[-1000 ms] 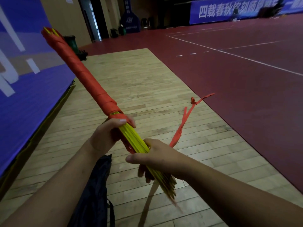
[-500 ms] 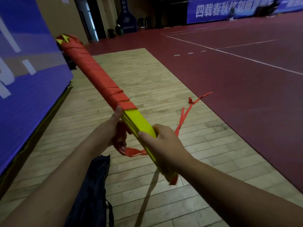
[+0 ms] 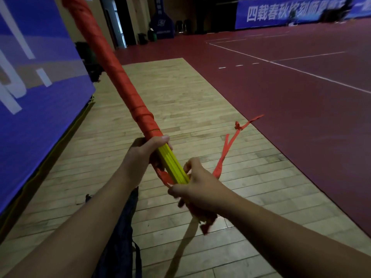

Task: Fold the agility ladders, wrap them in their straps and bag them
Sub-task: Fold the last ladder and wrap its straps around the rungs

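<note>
A folded agility ladder (image 3: 172,164), a bundle of yellow rungs, points up and to the left. Red strap (image 3: 112,65) is wound tightly around its upper length. My left hand (image 3: 145,152) grips the bundle where the red wrap ends. My right hand (image 3: 197,188) is closed around the lower end of the rungs together with loose red strap. The strap's free tail (image 3: 228,149), knotted near its tip, trails out to the right. A dark bag (image 3: 120,231) lies on the floor under my arms.
I stand on a pale wooden floor strip (image 3: 180,101), with dark red court flooring (image 3: 301,97) to the right. A blue padded wall (image 3: 36,101) runs along the left. Dark objects (image 3: 94,63) sit by the wall further back.
The bundle has rotated in my hands and its far end has swung up out of frame. My right hand has slid lower, drawing red strap around the bare yellow part.
</note>
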Available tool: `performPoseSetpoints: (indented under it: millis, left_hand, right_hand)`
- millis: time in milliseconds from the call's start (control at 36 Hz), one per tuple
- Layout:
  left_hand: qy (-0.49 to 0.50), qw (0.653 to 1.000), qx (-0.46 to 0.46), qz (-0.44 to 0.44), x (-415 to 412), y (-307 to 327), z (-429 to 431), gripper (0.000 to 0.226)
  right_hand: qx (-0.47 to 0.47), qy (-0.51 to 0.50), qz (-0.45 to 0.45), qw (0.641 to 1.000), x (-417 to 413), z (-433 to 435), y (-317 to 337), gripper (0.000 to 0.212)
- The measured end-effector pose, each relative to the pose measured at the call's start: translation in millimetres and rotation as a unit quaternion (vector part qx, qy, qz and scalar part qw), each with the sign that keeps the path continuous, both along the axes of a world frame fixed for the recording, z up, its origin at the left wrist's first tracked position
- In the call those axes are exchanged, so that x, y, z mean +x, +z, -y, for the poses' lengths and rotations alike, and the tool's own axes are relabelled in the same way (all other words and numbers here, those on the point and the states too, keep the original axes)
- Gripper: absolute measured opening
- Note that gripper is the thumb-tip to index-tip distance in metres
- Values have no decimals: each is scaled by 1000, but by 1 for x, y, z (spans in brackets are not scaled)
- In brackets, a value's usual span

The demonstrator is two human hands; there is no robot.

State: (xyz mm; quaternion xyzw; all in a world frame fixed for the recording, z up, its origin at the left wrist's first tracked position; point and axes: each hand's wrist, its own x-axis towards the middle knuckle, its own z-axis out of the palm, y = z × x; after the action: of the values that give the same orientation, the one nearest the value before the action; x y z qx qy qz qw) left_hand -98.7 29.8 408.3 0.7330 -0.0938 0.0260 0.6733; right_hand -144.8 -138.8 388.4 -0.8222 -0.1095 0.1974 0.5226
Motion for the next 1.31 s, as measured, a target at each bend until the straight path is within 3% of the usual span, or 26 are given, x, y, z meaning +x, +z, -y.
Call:
performPoseSetpoints:
  millis: [56,167,222,361,472,528,583,639,722,806,861,1000,1083,1167,1250,1306]
  left_hand:
    - [-1,1000,-11,6,0,3,-2,56]
    - [15,999,-22,-37,3,4,-9,52]
    - [8,997,-20,-77,4,4,-13,44]
    - [9,982,136,-131,6,1,-18,80]
    - [-39,994,32,-94,2,5,-11,67]
    - [-59,996,-25,-64,0,5,-8,47]
    - [-78,994,-58,-47,0,2,-13,41]
    - [-107,992,-50,-34,1,0,-25,47]
    - [-147,989,-5,-19,1,3,-40,44]
    - [-190,981,11,-38,-3,6,-39,39]
    - [-199,979,9,-47,-4,6,-36,43]
    - [-147,987,-33,-56,-3,6,-28,38]
    - [-113,989,-65,-66,2,2,-27,66]
    - [-97,992,-25,-77,8,0,-24,74]
    - [-83,986,77,-120,10,-1,-20,95]
    - [-95,981,112,-124,8,-1,-13,72]
  right_hand:
    - [17,25,-24,999,-1,0,3,33]
    - [45,7,17,999,-5,-8,6,13]
    - [45,-23,29,998,-6,-11,5,14]
    - [-97,-129,176,971,3,-6,-1,30]
    - [-130,-176,258,941,5,2,3,46]
    - [-131,-181,315,922,2,3,3,45]
    - [-126,-168,357,910,0,4,3,40]
    - [-93,-131,315,935,1,5,5,31]
    - [13,-23,111,993,7,11,10,32]
    - [89,83,-76,990,10,21,11,36]
    - [113,152,-148,971,8,25,10,30]
    - [115,111,-99,982,5,16,10,26]
    - [131,82,-82,985,1,8,12,16]
    - [117,33,-60,991,0,4,13,15]
    - [24,-42,26,999,4,3,8,18]
    - [-83,-98,115,985,7,3,6,21]
